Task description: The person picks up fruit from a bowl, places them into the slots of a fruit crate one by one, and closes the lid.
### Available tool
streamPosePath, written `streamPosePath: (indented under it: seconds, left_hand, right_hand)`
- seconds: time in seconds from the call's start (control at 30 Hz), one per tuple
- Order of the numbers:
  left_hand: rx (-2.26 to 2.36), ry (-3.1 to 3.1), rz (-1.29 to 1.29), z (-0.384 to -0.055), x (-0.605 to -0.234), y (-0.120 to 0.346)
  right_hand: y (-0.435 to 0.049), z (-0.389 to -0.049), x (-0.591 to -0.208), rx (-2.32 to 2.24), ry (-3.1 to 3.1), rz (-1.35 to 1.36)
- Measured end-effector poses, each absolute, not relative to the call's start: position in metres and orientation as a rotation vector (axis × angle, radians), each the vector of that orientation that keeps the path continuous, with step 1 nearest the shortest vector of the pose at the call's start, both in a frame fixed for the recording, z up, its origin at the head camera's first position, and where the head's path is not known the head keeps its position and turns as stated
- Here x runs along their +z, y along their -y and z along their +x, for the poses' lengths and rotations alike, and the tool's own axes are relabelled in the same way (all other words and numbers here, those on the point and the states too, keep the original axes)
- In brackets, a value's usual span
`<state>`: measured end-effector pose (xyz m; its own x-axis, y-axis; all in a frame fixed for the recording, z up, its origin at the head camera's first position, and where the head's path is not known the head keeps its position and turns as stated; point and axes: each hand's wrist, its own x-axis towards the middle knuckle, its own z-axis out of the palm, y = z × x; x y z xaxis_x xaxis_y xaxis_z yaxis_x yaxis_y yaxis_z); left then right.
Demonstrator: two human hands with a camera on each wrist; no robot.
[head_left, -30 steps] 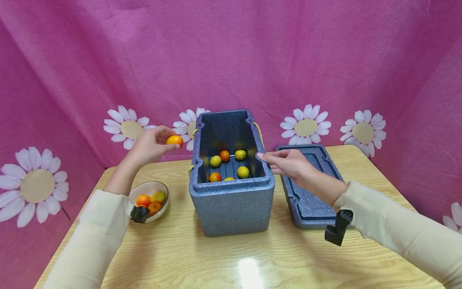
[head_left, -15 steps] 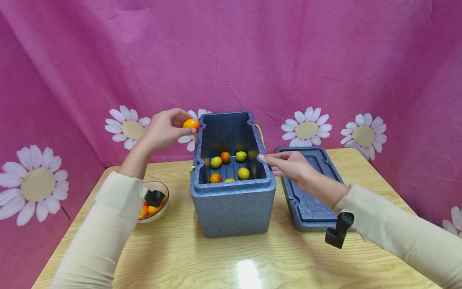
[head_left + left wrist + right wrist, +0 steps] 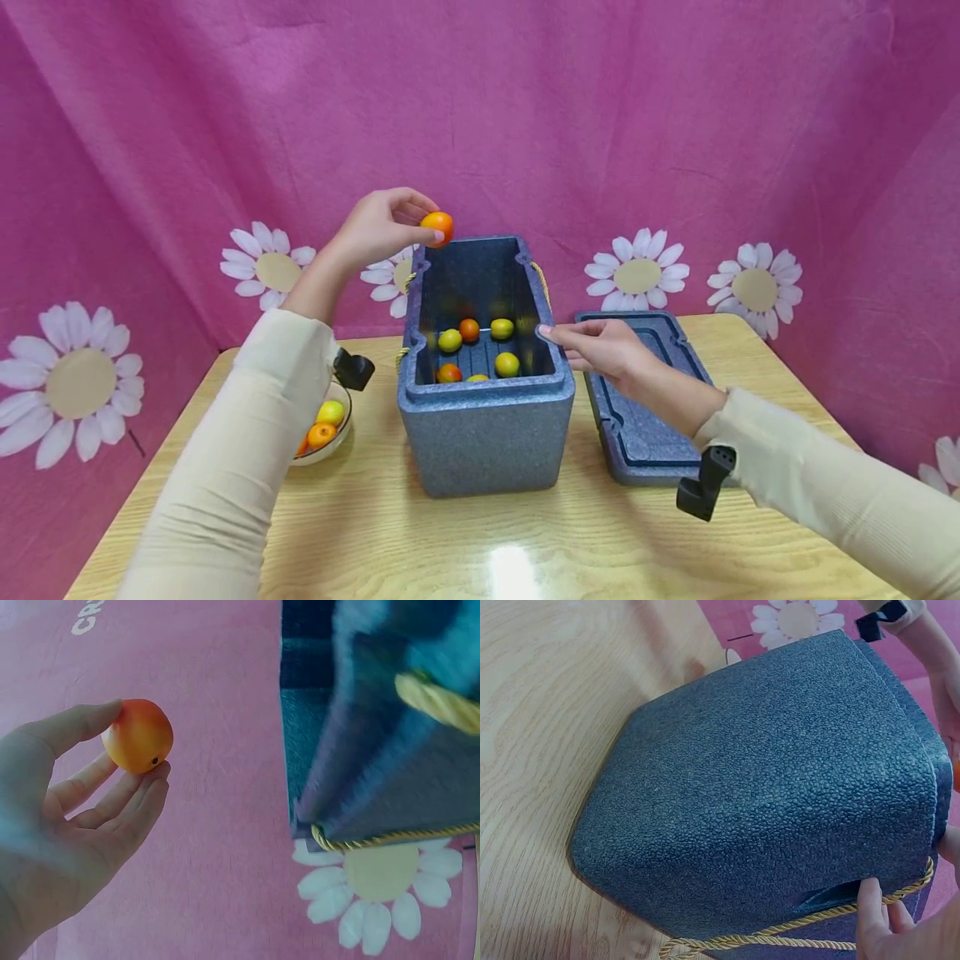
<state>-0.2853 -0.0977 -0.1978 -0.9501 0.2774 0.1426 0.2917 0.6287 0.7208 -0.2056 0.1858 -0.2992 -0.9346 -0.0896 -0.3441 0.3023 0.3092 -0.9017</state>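
My left hand (image 3: 386, 223) pinches a small orange-red fruit (image 3: 437, 229) between thumb and fingertips, above the far left corner of a deep blue-grey foam box (image 3: 487, 446). In the left wrist view this fruit (image 3: 139, 736) is yellow below, with a dark dot at its end. Several yellow and red-orange fruits, such as a yellow one (image 3: 507, 365), lie on the box floor. With the thumb on the right rim and fingers against the outer wall, my right hand (image 3: 603, 346) holds the box. A gold rope (image 3: 802, 922) runs past those fingers in the right wrist view.
Left of the box, a cream bowl (image 3: 330, 450) holds several orange and yellow fruits, partly hidden by my left sleeve. On the right lies the box's lid (image 3: 652, 392), beneath my right forearm in the head view. A pink curtain (image 3: 525, 108) with daisies hangs behind.
My left hand has carried the orange-red fruit up and to the right, from above the bowl's side to over the box's far left corner. The right hand stays at the rim.
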Motion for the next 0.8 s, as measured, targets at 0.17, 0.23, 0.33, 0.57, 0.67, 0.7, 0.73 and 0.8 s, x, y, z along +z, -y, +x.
streamPosePath:
  seconds: [0.17,0.23,0.33,0.57,0.67,0.7,0.73,0.8]
  left_hand:
    - [-1.350,2.787,-0.532,-0.294,-0.192,0.085]
    - [-1.407,2.770,-0.538,-0.298,-0.191,0.080]
    - [-1.516,2.749,-0.519,-0.304,-0.190,0.072]
    - [-1.893,2.608,-0.451,-0.317,-0.186,0.055]
    - [-2.063,2.523,-0.380,-0.325,-0.185,0.050]
    - [-2.099,2.512,-0.343,-0.327,-0.186,0.049]
    - [-2.116,2.513,-0.312,-0.330,-0.188,0.048]
    - [-2.128,2.540,-0.249,-0.334,-0.193,0.048]
  right_hand:
    - [-0.185,-0.206,-0.299,-1.653,-2.243,0.213]
    - [-0.185,-0.206,-0.298,-1.656,-2.240,0.217]
    - [-0.185,-0.205,-0.298,-1.658,-2.236,0.211]
    - [-0.185,-0.203,-0.298,-1.671,-2.225,0.217]
    - [-0.185,-0.202,-0.296,-1.662,-2.234,0.218]
    - [-0.184,-0.202,-0.296,-1.659,-2.238,0.218]
    - [-0.184,-0.202,-0.295,-1.656,-2.240,0.212]
    - [-0.183,-0.202,-0.295,-1.654,-2.242,0.199]
